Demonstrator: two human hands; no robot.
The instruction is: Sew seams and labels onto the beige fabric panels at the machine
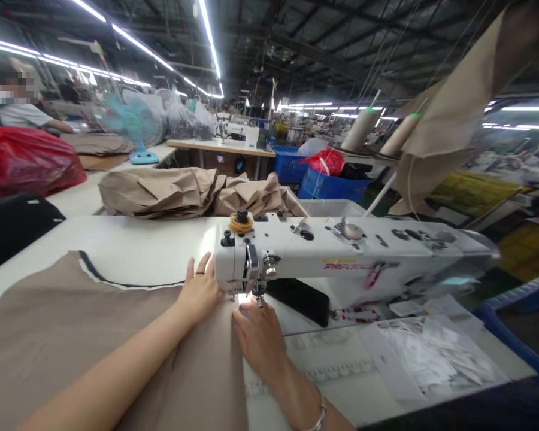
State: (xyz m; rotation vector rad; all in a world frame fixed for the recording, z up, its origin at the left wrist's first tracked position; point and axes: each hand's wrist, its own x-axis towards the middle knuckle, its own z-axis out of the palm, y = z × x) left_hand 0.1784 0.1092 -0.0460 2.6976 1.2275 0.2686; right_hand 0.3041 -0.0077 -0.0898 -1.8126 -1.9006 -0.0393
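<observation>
A large piece of taupe fabric (pixel 117 335) lies over the left of the table and runs up to the white sewing machine (pixel 296 251). Its far curved edge carries a dark and white strip (pixel 135 286). My left hand (pixel 200 291) rests on the fabric just left of the machine head, fingers stretched forward and slightly spread. Close in front of the needle area, my right hand (pixel 259 335) presses on the fabric's right edge. Its fingers are bent, and the fingertips are partly hidden by the presser foot parts, so I cannot see whether they pinch the cloth.
Folded brown fabric (pixel 161 190) is heaped behind the machine. A black phone (pixel 300 300) lies under its arm. At right are a container of white labels (pixel 435 359) and a blue crate (pixel 521 317). A teal fan (pixel 137 126) and a person (pixel 18 108) are at back left.
</observation>
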